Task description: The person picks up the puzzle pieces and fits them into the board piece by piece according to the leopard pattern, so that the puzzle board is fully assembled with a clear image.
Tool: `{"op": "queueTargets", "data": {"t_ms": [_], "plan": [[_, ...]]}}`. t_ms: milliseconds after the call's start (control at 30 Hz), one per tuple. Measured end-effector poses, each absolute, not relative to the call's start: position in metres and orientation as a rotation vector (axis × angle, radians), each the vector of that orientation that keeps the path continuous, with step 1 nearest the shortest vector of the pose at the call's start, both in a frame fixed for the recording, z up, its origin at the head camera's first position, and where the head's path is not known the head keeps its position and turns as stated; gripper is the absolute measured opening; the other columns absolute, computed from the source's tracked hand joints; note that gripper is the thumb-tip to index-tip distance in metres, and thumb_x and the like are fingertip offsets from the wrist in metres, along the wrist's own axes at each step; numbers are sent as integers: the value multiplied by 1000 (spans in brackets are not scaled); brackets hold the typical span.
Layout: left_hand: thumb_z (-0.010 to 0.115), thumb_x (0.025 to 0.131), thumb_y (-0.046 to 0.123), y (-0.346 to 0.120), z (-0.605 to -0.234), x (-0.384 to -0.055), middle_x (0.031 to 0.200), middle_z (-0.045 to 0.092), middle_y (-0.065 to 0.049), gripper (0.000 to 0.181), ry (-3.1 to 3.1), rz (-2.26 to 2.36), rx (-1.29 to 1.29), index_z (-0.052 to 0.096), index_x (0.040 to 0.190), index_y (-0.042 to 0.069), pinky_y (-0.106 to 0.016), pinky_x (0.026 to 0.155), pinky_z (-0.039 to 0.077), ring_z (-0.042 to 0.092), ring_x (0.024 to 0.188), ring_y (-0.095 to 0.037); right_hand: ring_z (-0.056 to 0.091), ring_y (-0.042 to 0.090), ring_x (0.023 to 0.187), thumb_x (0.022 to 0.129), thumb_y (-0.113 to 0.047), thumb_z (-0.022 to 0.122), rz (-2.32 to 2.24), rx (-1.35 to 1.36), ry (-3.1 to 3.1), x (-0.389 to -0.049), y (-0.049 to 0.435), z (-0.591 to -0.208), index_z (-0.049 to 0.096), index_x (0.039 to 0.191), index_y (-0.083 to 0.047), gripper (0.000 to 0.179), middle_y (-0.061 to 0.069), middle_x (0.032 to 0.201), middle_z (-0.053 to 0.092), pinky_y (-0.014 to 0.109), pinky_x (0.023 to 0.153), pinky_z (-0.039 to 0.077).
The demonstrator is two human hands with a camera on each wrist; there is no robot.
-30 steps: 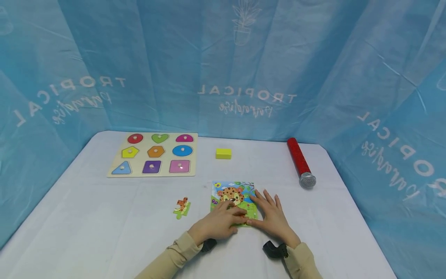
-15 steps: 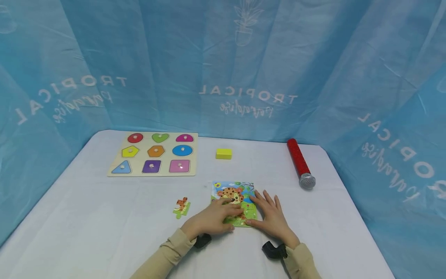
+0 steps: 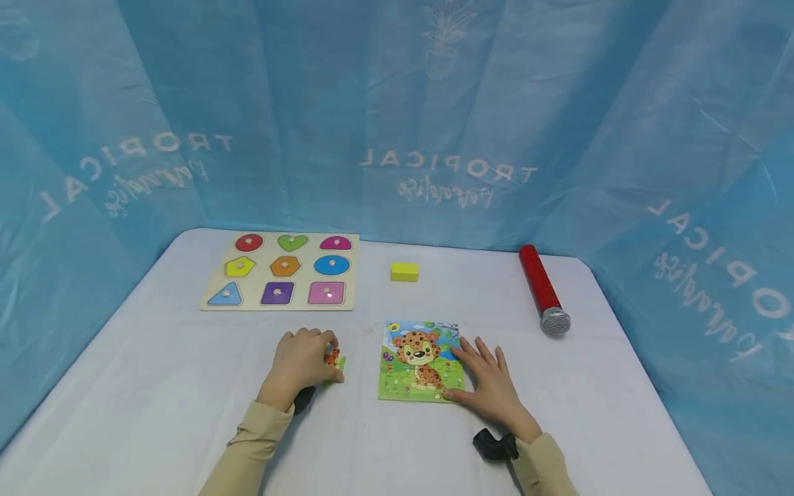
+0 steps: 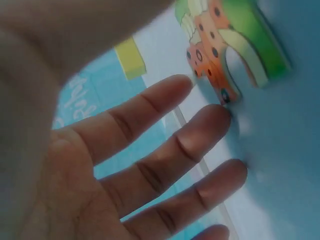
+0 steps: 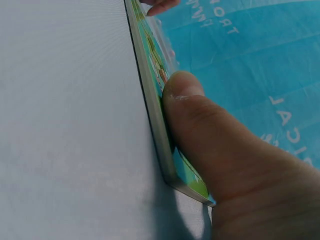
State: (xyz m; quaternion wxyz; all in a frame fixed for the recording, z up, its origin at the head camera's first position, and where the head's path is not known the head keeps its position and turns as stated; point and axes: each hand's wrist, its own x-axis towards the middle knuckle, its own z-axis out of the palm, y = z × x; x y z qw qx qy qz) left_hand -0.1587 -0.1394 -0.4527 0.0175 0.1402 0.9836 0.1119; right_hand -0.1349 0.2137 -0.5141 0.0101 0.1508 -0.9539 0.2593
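Observation:
A loose jigsaw piece (image 3: 333, 361) with spotted orange and green print lies on the white table. My left hand (image 3: 300, 365) reaches over it, thumb on the near side and fingers on the far side. In the left wrist view the fingers of that hand are nearly straight, with fingertips right at the edge of the jigsaw piece (image 4: 212, 42). A square leopard jigsaw puzzle (image 3: 409, 382) lies face up in the middle. My right hand (image 3: 493, 386) rests at its right edge, fingers spread. In the right wrist view the thumb (image 5: 192, 107) presses on the puzzle's top face.
At the back left lies a wooden shape board (image 3: 298, 275) with colourful knobbed pieces. To its right is a yellow block (image 3: 404, 272). A red microphone (image 3: 542, 286) with a silver head lies at the back right. Blue curtains (image 3: 397, 103) surround the table.
My left hand has left the leopard puzzle and moved left to the loose jigsaw piece, uncovering the picture. My right hand stays at the puzzle's right edge.

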Motion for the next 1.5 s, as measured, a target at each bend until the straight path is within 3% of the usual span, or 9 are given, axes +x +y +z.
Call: {"op": "queueTargets", "data": {"t_ms": [167, 333, 467, 567, 733, 1000, 1267, 1500], "plan": [[88, 66, 20, -127, -455, -163, 94, 68, -3, 50, 2972, 499, 558, 70, 111, 12, -42, 78, 51, 61, 86, -21, 23, 40, 147, 73, -49, 79, 822, 475, -2963, -135, 214, -516, 50, 142, -14, 83, 10, 154, 38, 64, 116, 3], [74, 76, -4, -118, -461, -166, 117, 69, -6, 50, 2854, 730, 580, 67, 123, 10, -43, 96, 50, 60, 105, -23, 24, 41, 146, 72, -48, 80, 805, 476, -2950, -135, 215, -515, 51, 141, -14, 82, 11, 153, 40, 64, 115, 4], [68, 73, -11, -117, -463, -167, 122, 64, -9, 61, 2813, 811, 577, 62, 130, 11, -42, 91, 51, 56, 107, -26, 23, 40, 146, 72, -48, 79, 808, 475, -2962, -136, 215, -514, 51, 141, -13, 82, 11, 154, 39, 64, 116, 3], [68, 74, -12, -118, -464, -168, 112, 65, -8, 64, 2781, 910, 566, 59, 133, 11, -37, 79, 51, 56, 97, -22, 23, 40, 147, 73, -48, 79, 801, 470, -2973, -136, 215, -514, 51, 141, -14, 82, 10, 154, 39, 64, 116, 3], [69, 82, -5, -117, -466, -172, 88, 69, -2, 50, 2730, 1118, 519, 61, 130, 9, -25, 67, 47, 56, 75, -10, 23, 40, 147, 73, -49, 79, 800, 472, -2966, -136, 215, -516, 51, 141, -14, 82, 10, 154, 39, 64, 116, 3], [70, 87, 7, -99, -458, -173, 86, 73, -2, 25, 2699, 1279, 576, 71, 112, 11, -20, 59, 44, 61, 75, -9, 23, 40, 146, 71, -47, 80, 801, 472, -2959, -137, 215, -517, 50, 142, -14, 84, 10, 154, 39, 64, 116, 4], [67, 90, 7, -46, -468, -173, 87, 72, -2, 24, 2521, 1192, 879, 69, 114, 7, -20, 65, 48, 65, 77, -10, 21, 39, 147, 73, -49, 79, 824, 478, -2962, -137, 218, -515, 49, 143, -15, 83, 9, 155, 37, 64, 116, 2], [71, 85, 8, -17, -473, -170, 87, 73, 0, 18, 2593, 1045, 1007, 73, 103, 8, -24, 73, 50, 65, 79, -9, 25, 42, 145, 73, -51, 78, 821, 519, -2915, -137, 218, -517, 51, 141, -14, 83, 11, 153, 40, 66, 114, 5]]}}
